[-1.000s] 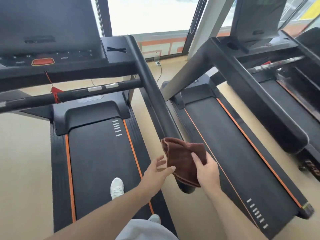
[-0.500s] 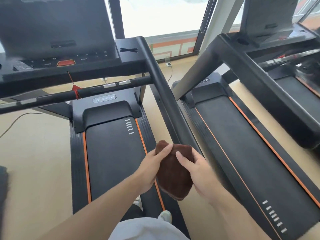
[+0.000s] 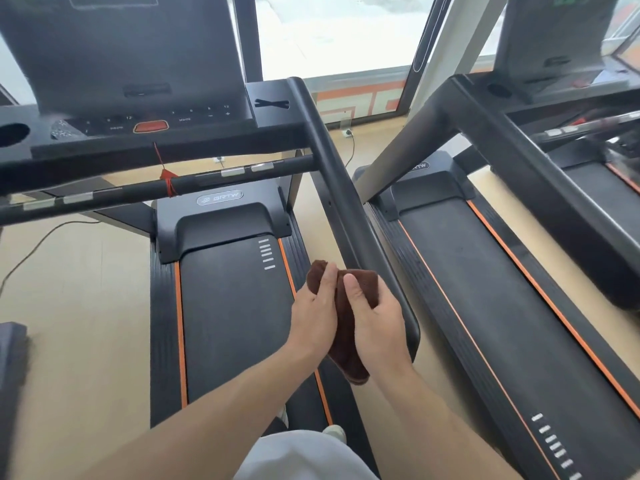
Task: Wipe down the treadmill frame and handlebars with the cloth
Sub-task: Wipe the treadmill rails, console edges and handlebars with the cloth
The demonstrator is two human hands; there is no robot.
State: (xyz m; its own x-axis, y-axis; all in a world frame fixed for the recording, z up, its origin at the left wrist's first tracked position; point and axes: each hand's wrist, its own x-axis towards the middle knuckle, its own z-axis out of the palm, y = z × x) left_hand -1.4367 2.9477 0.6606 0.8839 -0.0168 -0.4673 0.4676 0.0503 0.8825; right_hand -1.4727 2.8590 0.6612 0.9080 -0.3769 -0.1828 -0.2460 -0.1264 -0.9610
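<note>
While we stand on the belt (image 3: 235, 306), both hands close on the brown cloth (image 3: 349, 327): left hand (image 3: 313, 318) pinches its upper left edge, right hand (image 3: 375, 323) clamps the right side, thumb on top. Cloth hangs between them, just beside the right handlebar (image 3: 332, 174), lower end dangling free. Looks like we bunch or refold it into a pad so it fits the palm for wiping the bar. Handlebar not yet touched by cloth.
</note>
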